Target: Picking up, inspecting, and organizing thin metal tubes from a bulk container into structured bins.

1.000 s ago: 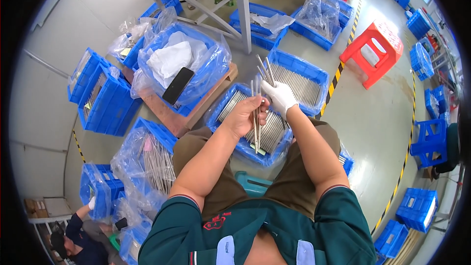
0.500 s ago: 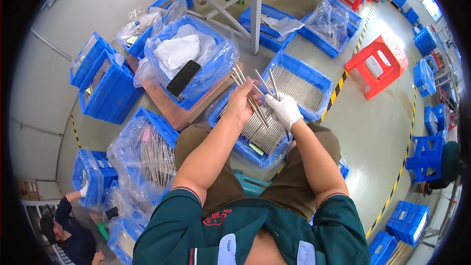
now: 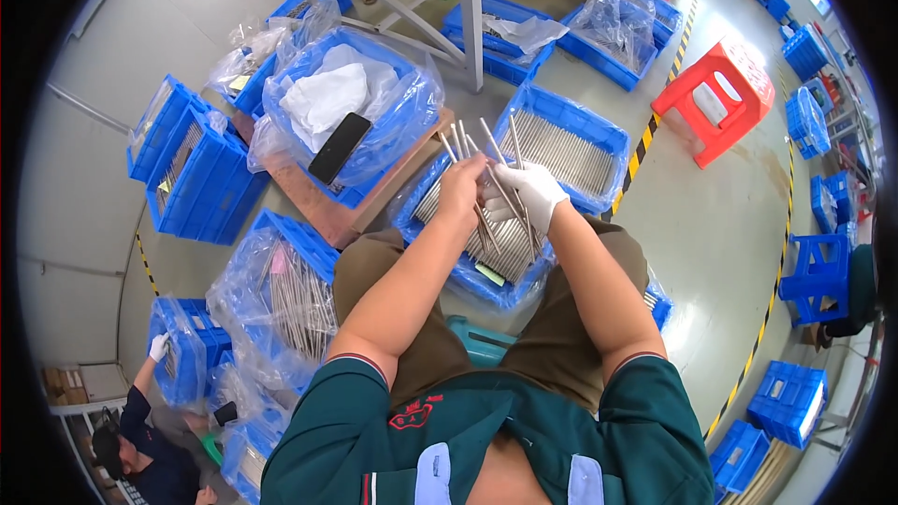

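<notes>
My bare left hand point(image 3: 460, 189) is closed round several thin metal rods point(image 3: 458, 142), which stick out above and below the fist. Close beside it, almost touching, my white-gloved right hand point(image 3: 529, 194) grips more metal rods point(image 3: 515, 142), tilted and slightly spread. Both hands are above a blue crate point(image 3: 477, 292) lined with clear plastic, where many similar rods lie side by side. Just beyond stands another blue crate point(image 3: 613, 145) of neatly rowed rods. A small yellow-green label point(image 3: 489, 274) rests on the rods in the nearer crate.
At left, a plastic-lined crate with white cloth point(image 3: 327, 98) and a black phone point(image 3: 339, 148) sits on a wooden board point(image 3: 299, 192). A bagged crate of loose rods point(image 3: 299, 299) stands nearer me. There is a red stool point(image 3: 716, 98) at right. Another person point(image 3: 140, 449) works at lower left.
My hands have come closer together, and the rods in them have shifted. My view has moved slightly. The person at lower left has moved a gloved hand at a crate.
</notes>
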{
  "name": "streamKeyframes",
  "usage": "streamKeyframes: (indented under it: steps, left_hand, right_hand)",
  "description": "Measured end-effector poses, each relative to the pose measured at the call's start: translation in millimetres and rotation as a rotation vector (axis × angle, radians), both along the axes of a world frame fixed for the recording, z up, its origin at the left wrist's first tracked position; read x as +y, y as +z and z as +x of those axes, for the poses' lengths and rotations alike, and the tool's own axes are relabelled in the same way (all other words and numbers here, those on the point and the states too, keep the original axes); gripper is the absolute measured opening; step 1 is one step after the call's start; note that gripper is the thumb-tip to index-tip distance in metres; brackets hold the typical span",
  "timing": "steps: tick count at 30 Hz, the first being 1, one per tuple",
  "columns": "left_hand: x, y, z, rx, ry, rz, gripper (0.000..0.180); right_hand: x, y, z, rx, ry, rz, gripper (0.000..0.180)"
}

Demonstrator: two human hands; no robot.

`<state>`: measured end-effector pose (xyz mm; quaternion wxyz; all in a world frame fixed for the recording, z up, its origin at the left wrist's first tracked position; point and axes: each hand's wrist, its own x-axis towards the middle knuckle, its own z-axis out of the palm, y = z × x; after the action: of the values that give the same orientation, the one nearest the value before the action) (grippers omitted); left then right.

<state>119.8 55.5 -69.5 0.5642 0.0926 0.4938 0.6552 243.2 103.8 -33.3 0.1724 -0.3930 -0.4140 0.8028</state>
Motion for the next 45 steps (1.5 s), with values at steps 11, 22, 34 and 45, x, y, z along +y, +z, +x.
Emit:
streamKeyframes:
  steps: [11,22,34,45]
  left_hand:
    - [-8.3,1.6,-21.4,-0.217,-0.147,0.087,0.019]
    - [-15.5,24.9,-9.0,-0.190,-0.224,0.194,0.023]
    - [-14.3,23.0,4.9,-0.055,-0.202,0.211,0.020]
    - [-17.5,27.5,-8.3,0.074,-0.204,0.159,0.020]
  right_hand:
    - [-21.5,8.4,15.2,-0.118,0.027,0.070,0.018]
    - [-24.4,3.2,10.5,-0.128,-0.121,0.382,0.017]
    - [-17.9,20.9,8.8,0.148,-0.076,-0.035,0.017]
    - [14.9,-21.3,3.8,-0.467,-0.207,0.837,0.032]
